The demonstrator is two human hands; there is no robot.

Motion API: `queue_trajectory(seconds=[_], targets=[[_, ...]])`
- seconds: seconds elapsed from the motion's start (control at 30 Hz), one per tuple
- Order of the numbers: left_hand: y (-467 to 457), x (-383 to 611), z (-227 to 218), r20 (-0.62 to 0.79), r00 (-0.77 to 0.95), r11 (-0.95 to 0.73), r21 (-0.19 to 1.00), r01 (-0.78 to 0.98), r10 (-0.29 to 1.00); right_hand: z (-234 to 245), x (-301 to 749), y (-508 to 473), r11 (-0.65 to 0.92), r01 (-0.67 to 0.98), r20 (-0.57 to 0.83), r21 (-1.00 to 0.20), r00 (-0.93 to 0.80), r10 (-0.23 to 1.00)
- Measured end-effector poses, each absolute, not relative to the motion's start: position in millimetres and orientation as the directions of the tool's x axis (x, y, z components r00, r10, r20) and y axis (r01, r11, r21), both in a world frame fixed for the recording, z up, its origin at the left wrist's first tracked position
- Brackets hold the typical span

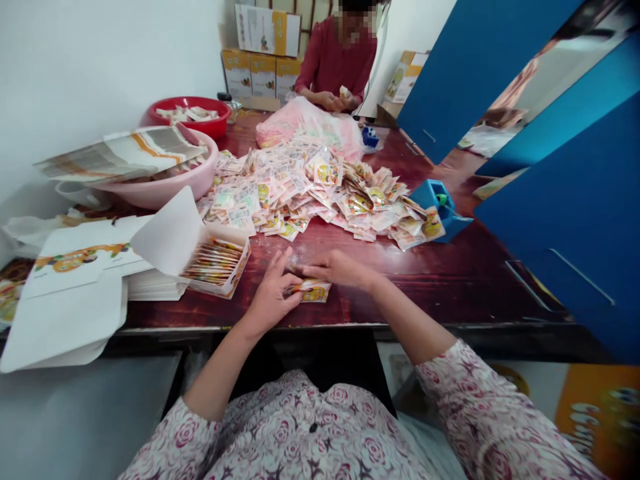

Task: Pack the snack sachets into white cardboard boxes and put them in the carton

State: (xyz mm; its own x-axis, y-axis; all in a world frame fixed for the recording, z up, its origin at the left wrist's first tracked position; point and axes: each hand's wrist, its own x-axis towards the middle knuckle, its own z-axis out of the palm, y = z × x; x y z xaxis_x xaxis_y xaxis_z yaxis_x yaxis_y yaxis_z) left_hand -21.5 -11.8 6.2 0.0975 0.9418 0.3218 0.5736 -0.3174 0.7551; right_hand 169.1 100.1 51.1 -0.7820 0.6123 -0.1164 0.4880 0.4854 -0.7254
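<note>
My left hand (273,293) rests at the near edge of the table, its thumb and fingers closed round the left end of a small bunch of printed sachets (315,291). Just above these, my right hand (343,269) reaches in from the right with its fingers stretched out to the left. Its fingertips are slightly blurred, and I see nothing held in them. To the left stands an open white carton (233,283) with a row of sachets on edge inside. Beyond both hands spreads a large heap of loose sachets (300,183).
Flattened white cartons (80,293) are stacked at left, overhanging the edge. Behind are a pink basin (165,187) and a red basin (215,125). A blue tape dispenser (440,203) is at right. Across the table, a person in a red top (315,60) sits behind a pink plastic bag (310,123).
</note>
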Motion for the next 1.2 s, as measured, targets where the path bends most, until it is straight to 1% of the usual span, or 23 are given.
queue_trajectory(seconds=[0.03,0.07,0.1,0.17,0.23,0.27,0.33,0.37,0.43,0.5,0.63,0.73,0.77,0.8,0.87,0.93,1.0,1.07,1.1,1.13,1.2], targets=[[-12.2,-21.1,5.4,0.318,0.120,-0.330,0.770,0.545,0.940,52.1,170.2,98.3,0.500,0.493,-0.118,-0.712,-0.786,0.607],[-12.7,-20.7,4.5,0.313,0.136,-0.337,0.790,0.513,0.940,52.5,171.4,100.6,0.506,0.524,-0.105,-0.685,-0.758,0.644],[-13.1,-20.3,3.8,0.309,0.147,-0.341,0.808,0.480,0.940,52.3,173.0,106.8,0.497,0.581,-0.076,-0.644,-0.695,0.715],[-14.0,-19.3,3.1,0.303,0.145,-0.336,0.836,0.434,0.942,51.2,178.3,129.0,0.423,0.742,0.034,-0.521,-0.476,0.879],[-14.4,-18.2,4.1,0.281,0.123,-0.306,0.851,0.427,0.952,49.3,186.0,157.0,0.267,0.884,0.143,-0.384,-0.228,0.963],[-14.5,-17.8,5.0,0.253,0.107,-0.274,0.858,0.435,0.962,48.0,190.0,170.4,0.168,0.930,0.167,-0.328,-0.118,0.979],[-14.3,-17.1,7.1,0.173,0.070,-0.186,0.871,0.454,0.982,44.0,196.6,191.8,-0.011,0.970,0.151,-0.244,0.049,0.987],[-14.0,-16.9,8.0,0.136,0.054,-0.145,0.876,0.461,0.989,41.3,198.8,199.3,-0.064,0.974,0.130,-0.216,0.094,0.987],[-13.2,-16.8,9.0,0.100,0.034,-0.104,0.879,0.466,0.994,35.9,201.4,208.0,-0.098,0.977,0.103,-0.188,0.119,0.988],[-12.3,-17.0,9.0,0.123,0.048,-0.131,0.868,0.478,0.991,32.4,203.8,210.3,-0.085,0.979,0.086,-0.185,0.103,0.991],[-11.3,-17.6,8.9,0.222,0.110,-0.247,0.824,0.510,0.969,36.6,218.7,203.1,-0.072,0.974,0.053,-0.215,0.085,0.995],[-11.9,-17.2,10.5,0.200,0.111,-0.228,0.813,0.536,0.973,44.5,236.3,188.3,-0.048,0.969,0.065,-0.243,0.066,0.996],[-12.3,-16.9,11.2,0.173,0.110,-0.205,0.810,0.549,0.979,46.1,240.6,181.3,-0.034,0.961,0.082,-0.273,0.058,0.995],[-12.7,-16.6,11.9,0.149,0.111,-0.186,0.806,0.562,0.983,46.7,243.0,173.2,-0.011,0.944,0.103,-0.329,0.047,0.994],[-13.6,-16.1,12.7,0.126,0.121,-0.173,0.791,0.586,0.985,44.2,239.9,153.8,0.069,0.853,0.136,-0.518,0.002,0.991],[-14.3,-16.0,12.2,0.137,0.136,-0.191,0.782,0.593,0.981,38.1,226.4,131.6,0.178,0.668,0.137,-0.722,-0.115,0.984],[-14.9,-16.3,10.5,0.160,0.154,-0.220,0.793,0.569,0.975,31.6,207.0,109.8,0.239,0.480,0.088,-0.844,-0.316,0.945],[-15.3,-16.9,8.6,0.205,0.162,-0.260,0.806,0.531,0.965,28.2,189.8,92.6,0.235,0.377,0.002,-0.896,-0.525,0.851],[-15.5,-17.2,8.0,0.233,0.155,-0.280,0.807,0.519,0.960,28.3,183.9,86.7,0.228,0.365,-0.041,-0.903,-0.601,0.798],[-15.5,-17.5,7.5,0.260,0.139,-0.294,0.804,0.516,0.956,29.5,180.3,82.6,0.226,0.373,-0.080,-0.900,-0.650,0.756],[-15.2,-17.9,7.6,0.305,0.092,-0.305,0.788,0.534,0.948,34.1,179.0,79.5,0.254,0.421,-0.127,-0.871,-0.692,0.710]])
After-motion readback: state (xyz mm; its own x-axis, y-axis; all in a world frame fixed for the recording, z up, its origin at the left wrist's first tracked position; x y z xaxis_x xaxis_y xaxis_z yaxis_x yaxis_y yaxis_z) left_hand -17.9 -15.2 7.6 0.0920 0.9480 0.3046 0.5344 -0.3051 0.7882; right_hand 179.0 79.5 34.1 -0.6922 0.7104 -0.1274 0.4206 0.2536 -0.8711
